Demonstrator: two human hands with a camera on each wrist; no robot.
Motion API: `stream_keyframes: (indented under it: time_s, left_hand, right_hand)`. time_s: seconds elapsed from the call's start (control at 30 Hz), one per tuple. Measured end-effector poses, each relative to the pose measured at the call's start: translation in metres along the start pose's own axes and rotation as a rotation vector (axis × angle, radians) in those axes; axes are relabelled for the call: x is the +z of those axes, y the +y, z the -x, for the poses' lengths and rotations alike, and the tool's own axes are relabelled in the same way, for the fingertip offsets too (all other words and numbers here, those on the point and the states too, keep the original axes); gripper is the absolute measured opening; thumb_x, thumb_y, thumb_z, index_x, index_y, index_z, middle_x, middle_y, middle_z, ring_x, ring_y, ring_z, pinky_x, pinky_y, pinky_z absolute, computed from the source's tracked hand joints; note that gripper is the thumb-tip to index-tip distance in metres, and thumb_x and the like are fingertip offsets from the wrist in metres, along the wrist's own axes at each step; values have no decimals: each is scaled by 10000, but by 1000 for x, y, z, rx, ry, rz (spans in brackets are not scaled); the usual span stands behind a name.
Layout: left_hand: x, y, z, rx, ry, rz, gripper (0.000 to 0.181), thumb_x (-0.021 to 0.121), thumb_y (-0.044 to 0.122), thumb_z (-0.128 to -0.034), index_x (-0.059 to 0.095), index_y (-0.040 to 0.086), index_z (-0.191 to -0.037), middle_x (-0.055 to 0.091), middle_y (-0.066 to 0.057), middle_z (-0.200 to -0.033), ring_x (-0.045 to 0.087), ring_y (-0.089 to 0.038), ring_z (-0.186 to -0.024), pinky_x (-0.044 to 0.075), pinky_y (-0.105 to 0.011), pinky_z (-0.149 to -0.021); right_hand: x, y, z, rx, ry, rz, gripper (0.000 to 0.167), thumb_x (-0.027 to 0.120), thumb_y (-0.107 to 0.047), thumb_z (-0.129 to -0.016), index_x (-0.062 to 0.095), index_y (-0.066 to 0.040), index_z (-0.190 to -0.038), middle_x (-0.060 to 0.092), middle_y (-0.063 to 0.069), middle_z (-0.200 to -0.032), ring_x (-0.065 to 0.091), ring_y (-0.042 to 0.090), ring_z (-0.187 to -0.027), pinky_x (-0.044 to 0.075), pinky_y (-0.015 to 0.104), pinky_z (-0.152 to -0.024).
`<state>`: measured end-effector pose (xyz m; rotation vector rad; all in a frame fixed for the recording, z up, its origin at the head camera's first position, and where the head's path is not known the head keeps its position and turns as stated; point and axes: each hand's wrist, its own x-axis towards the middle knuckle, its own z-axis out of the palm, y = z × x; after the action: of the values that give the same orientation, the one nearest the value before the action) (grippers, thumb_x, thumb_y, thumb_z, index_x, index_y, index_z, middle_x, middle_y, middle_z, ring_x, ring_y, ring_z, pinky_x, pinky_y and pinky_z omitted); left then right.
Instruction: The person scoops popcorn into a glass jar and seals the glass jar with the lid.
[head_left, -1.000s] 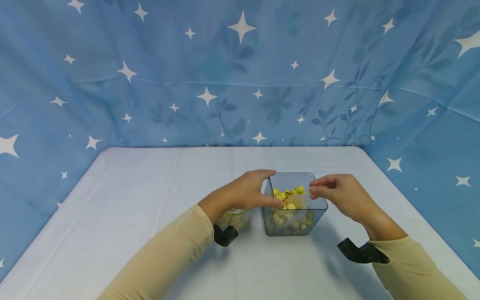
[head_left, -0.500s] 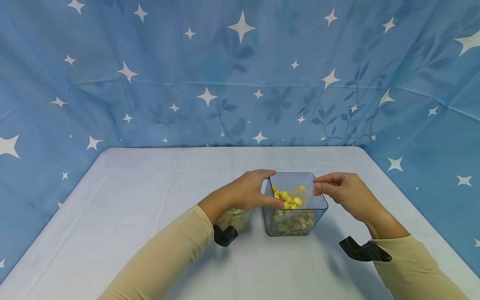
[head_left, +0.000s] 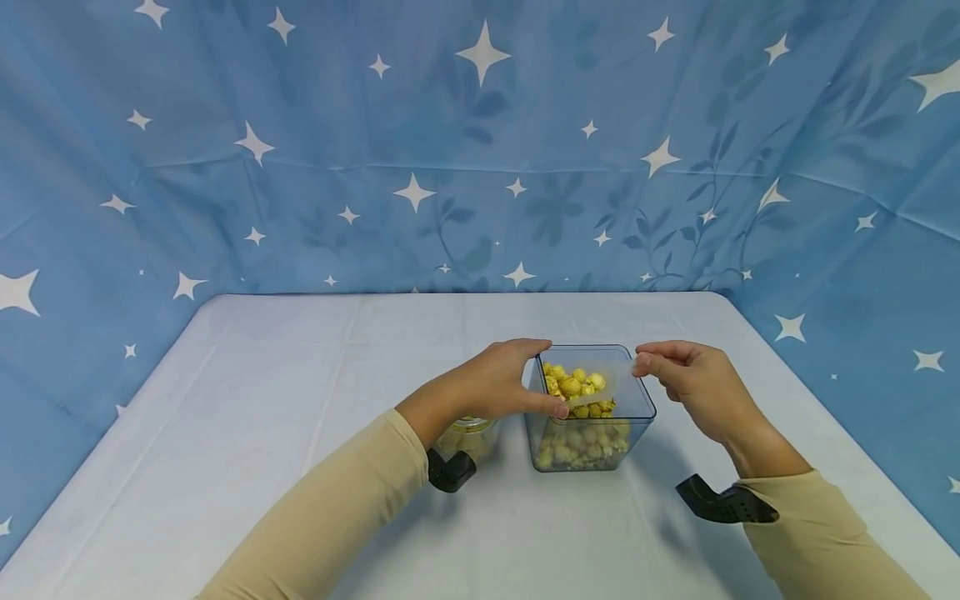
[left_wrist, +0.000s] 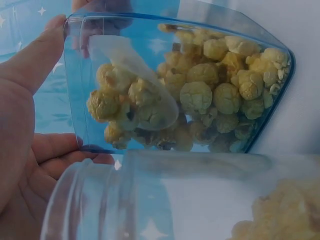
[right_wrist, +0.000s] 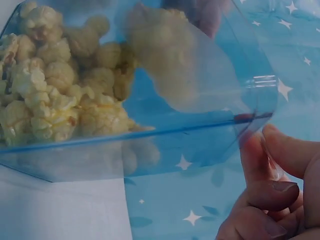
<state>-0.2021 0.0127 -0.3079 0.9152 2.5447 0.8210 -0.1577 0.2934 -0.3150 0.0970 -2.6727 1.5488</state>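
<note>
A clear bluish plastic box [head_left: 551, 450], part filled with yellow popcorn [head_left: 570, 385], stands on the table. My left hand [head_left: 498, 379] grips its left side at the rim, the thumb at the near corner and the fingers at the far one. My right hand [head_left: 693, 387] pinches the handle end of a translucent scoop [right_wrist: 215, 75] at the box's right rim. Inside the box, the scoop's bowl carries several popcorn pieces, seen through the wall in the left wrist view. A clear jar [head_left: 472, 437] with popcorn in it stands left of the box, partly hidden under my left wrist.
White cloth covers the table [head_left: 300, 375]. A blue curtain [head_left: 480, 167] with white stars hangs behind it and along both sides. Black camera mounts [head_left: 726, 502] sit on both wrists.
My right hand has moved a little to the right and up with the scoop, whose bowl has shifted and tilted among the popcorn. My left hand keeps its hold on the box.
</note>
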Motion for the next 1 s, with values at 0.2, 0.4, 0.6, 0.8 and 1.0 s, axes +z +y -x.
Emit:
stream_keyframes:
  time_s: [0.2,0.4,0.6,0.8,1.0]
  left_hand:
    - [0,0,0,2,-7,1,979,756,560,-842,283,148,-1594,316,-15,-1607,287,-201,-1469,313,-411,-1154]
    - [0,1,0,-3,-10,5,977,764,545,-842,283,148,-1594,321,-18,-1604,284,-201,-1470,309,-406,-1156]
    - [-1,2,1,-5,-14,9,969,761,537,-849,278,154,-1596,322,-20,-1604,284,-208,-1470,312,-418,-1154]
    - [-2,2,1,-5,-13,9,964,759,535,-852,279,153,-1596,322,-22,-1604,289,-208,-1468,315,-416,-1153]
    - [-2,2,1,-3,-11,9,962,759,534,-852,281,153,-1595,322,-28,-1604,291,-214,-1467,318,-420,-1151]
  right_hand:
    - [3,5,-2,-9,51,-68,459,614,-237,-1023,565,149,-1265,688,-122,-853,443,136,-671,389,265,-572]
    - [1,10,-4,-26,46,-158,309,605,-221,-1027,638,38,-1193,681,-93,-839,416,129,-669,373,262,-565]
    - [-4,14,-5,-36,13,-232,114,595,-202,-1032,688,-166,-1087,672,-69,-842,385,128,-636,345,260,-554]
    - [-8,20,-6,-29,-11,-310,127,590,-161,-1032,700,-222,-1048,676,-47,-845,363,129,-606,319,267,-543]
    - [-8,22,-6,-42,-28,-376,162,581,-134,-1034,707,-235,-1027,673,-50,-847,334,135,-591,235,320,-546]
